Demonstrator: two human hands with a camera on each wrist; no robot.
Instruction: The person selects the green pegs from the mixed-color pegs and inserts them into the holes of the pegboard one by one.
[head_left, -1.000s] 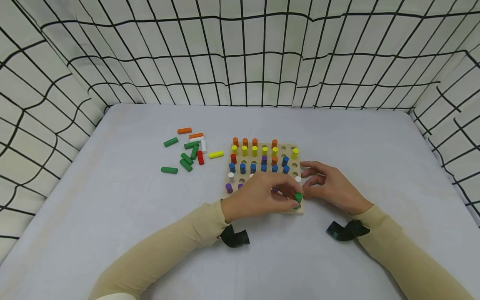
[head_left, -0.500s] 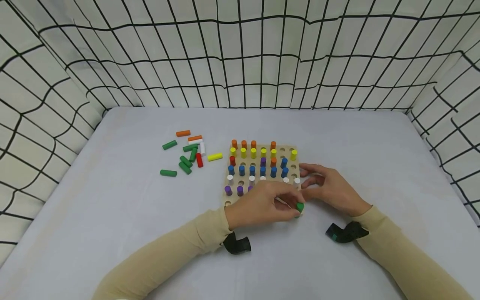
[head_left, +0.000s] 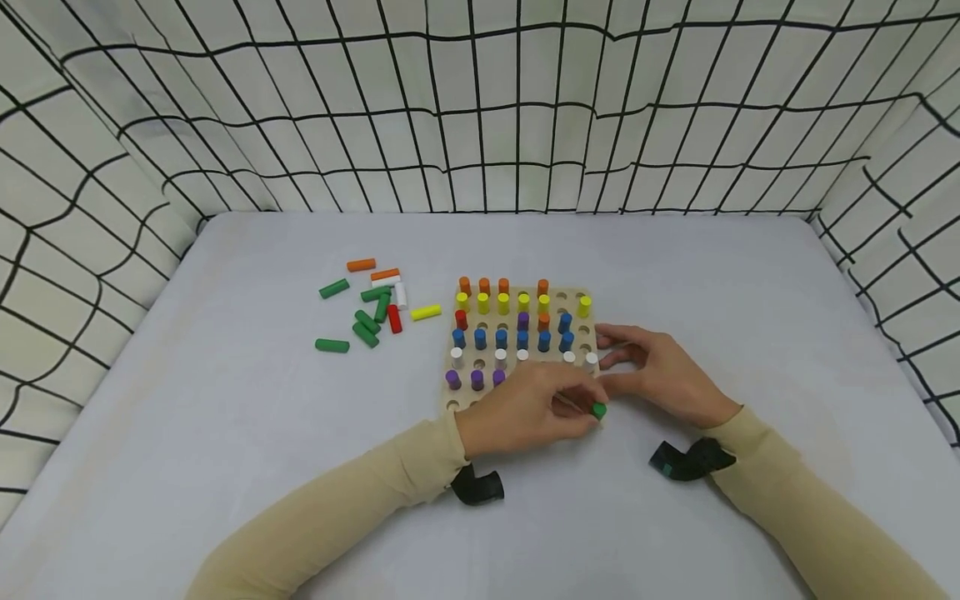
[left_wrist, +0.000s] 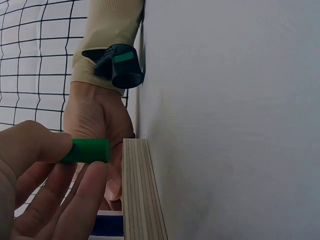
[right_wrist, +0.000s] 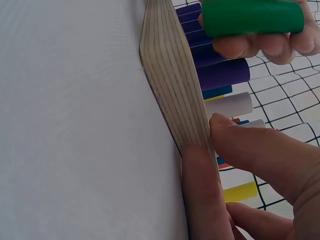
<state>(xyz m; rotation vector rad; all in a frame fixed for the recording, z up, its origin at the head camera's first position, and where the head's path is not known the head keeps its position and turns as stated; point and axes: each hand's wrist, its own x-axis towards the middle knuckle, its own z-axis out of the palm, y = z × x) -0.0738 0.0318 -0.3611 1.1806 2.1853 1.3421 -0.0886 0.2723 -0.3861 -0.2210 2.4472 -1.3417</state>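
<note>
My left hand [head_left: 528,408] pinches a green peg [head_left: 598,411] between thumb and fingertips, above the near right corner of a wooden pegboard [head_left: 467,367]. In both wrist views the peg stands square to the board, and a narrow gap shows between its lower end and the board's face. My right hand [head_left: 667,379] grips the board's right edge. In the right wrist view one finger [right_wrist: 200,185] lies along the plywood side while another fingertip meets the top face. Rows of orange, yellow, blue, white and purple pegs fill parts of the board. My left hand hides its near middle.
Left of the board lie loose pegs: several green ones [head_left: 332,345], a red one [head_left: 394,318], a yellow one [head_left: 426,312], plus white and orange ones. A white wall with a black grid [head_left: 480,108] encloses the white table [head_left: 735,275] at the back and sides.
My left hand has brought the green peg toward me to the board's near right corner and lowered it slightly. My right hand stays at the board's right edge.
</note>
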